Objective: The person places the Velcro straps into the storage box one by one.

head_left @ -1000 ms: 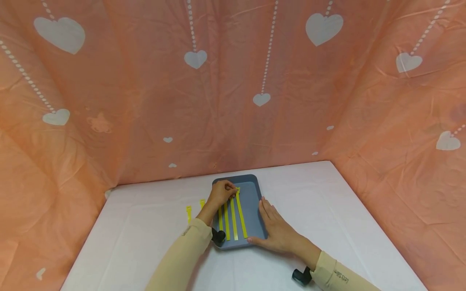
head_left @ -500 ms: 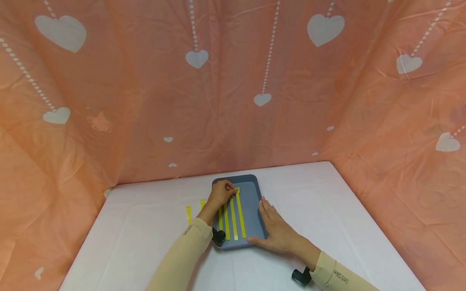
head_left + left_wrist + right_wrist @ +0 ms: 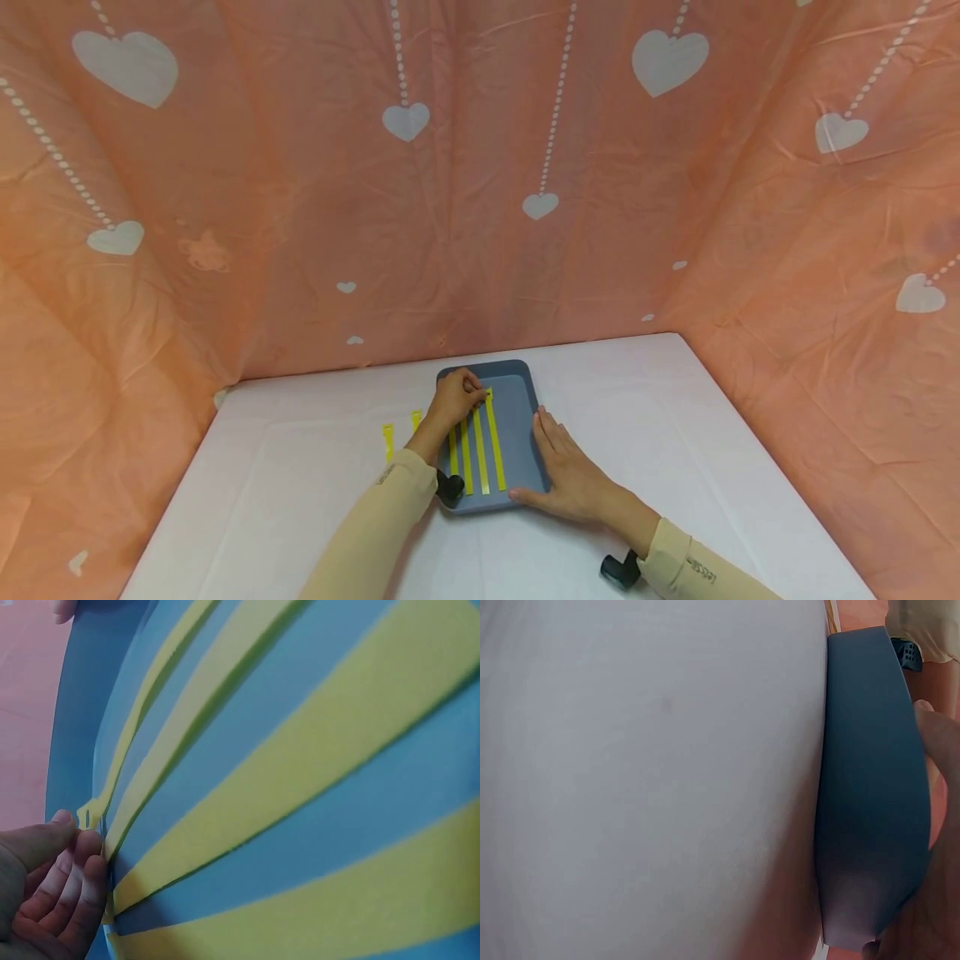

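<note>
A grey-blue rectangular tray (image 3: 519,442) lies on the table with several flat yellow cable straps side by side in it. My left hand (image 3: 455,398) reaches over the tray's far part, thumb and index finger pinching the slotted end of the rightmost strap (image 3: 495,446). The left wrist view shows that slotted end (image 3: 88,814) at the fingertips, close to the tray wall. My right hand (image 3: 573,479) rests against the tray's right side, fingers straight along it and thumb at the near corner. In the right wrist view the tray's outer wall (image 3: 874,787) stands beside that hand.
Two more yellow straps, one nearer the edge (image 3: 388,442) and one close by the tray (image 3: 417,418), lie left of it, partly hidden by my left forearm. A white cloth (image 3: 660,417) covers the table. A peach curtain (image 3: 465,250) with hearts hangs behind.
The near end of the rightmost strap has shifted slightly left, so it lies straighter beside the others. My left hand keeps its pinch; my right hand stays at the tray's side.
</note>
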`<state>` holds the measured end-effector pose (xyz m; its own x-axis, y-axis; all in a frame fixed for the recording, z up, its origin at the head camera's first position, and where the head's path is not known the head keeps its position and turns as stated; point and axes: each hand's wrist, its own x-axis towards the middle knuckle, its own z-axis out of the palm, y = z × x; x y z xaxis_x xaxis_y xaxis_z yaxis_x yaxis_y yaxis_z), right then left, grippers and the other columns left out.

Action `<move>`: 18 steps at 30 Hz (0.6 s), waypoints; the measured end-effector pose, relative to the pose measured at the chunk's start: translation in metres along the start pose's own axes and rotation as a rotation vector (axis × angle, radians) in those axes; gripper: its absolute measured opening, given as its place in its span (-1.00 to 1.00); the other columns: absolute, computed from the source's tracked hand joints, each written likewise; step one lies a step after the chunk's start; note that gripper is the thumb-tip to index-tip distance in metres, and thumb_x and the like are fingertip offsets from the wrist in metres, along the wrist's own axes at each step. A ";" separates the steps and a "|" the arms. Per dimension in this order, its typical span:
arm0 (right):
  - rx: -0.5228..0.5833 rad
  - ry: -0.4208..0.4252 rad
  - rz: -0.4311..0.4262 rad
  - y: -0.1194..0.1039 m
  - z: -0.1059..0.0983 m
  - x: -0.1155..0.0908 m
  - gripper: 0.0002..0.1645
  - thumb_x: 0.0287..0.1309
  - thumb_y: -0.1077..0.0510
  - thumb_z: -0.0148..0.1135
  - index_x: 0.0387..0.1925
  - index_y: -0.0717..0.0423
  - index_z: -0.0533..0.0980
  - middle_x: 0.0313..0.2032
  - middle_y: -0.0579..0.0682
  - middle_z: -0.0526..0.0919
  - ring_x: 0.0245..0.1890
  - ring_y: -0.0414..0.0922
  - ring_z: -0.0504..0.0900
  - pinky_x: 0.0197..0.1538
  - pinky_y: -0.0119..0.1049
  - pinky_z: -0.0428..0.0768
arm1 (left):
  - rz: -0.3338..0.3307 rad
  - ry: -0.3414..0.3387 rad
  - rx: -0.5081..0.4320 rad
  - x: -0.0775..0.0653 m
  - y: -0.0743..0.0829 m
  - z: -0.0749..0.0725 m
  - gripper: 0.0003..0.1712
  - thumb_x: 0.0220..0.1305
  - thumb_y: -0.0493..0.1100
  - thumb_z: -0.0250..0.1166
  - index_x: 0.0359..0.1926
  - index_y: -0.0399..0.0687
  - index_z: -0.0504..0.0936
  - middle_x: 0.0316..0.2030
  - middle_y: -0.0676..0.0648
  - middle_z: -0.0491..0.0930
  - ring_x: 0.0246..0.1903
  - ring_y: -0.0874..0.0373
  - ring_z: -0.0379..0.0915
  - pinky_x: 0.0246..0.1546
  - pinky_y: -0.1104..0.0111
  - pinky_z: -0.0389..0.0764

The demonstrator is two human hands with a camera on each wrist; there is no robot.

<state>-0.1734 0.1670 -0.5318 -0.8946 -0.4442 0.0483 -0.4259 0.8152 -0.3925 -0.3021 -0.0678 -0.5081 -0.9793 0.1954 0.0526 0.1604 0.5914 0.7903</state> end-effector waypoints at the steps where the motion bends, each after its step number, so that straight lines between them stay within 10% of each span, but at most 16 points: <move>1: -0.001 0.002 -0.003 0.000 0.000 0.000 0.54 0.25 -0.66 0.19 0.70 0.37 -0.16 0.71 0.29 -0.22 0.72 0.16 -0.14 0.69 0.09 0.00 | 0.004 0.001 -0.005 0.000 0.000 0.000 -0.88 0.45 -0.29 0.44 -0.15 -0.23 0.65 -0.35 -0.12 0.74 -0.42 0.11 0.69 -0.38 0.29 0.71; 18: 0.010 0.021 -0.029 -0.001 -0.001 0.000 0.53 0.26 -0.63 0.21 0.67 0.44 -0.12 0.70 0.35 -0.17 0.70 0.23 -0.07 0.67 0.15 0.06 | 0.027 0.007 -0.145 -0.004 0.001 -0.014 -0.91 0.50 -0.24 0.40 -0.10 -0.18 0.69 -0.21 -0.16 0.77 -0.23 -0.10 0.77 -0.31 0.23 0.73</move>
<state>-0.1734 0.1665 -0.5309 -0.8846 -0.4595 0.0792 -0.4504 0.7981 -0.4003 -0.2997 -0.0795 -0.4990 -0.9757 0.2044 0.0792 0.1681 0.4664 0.8684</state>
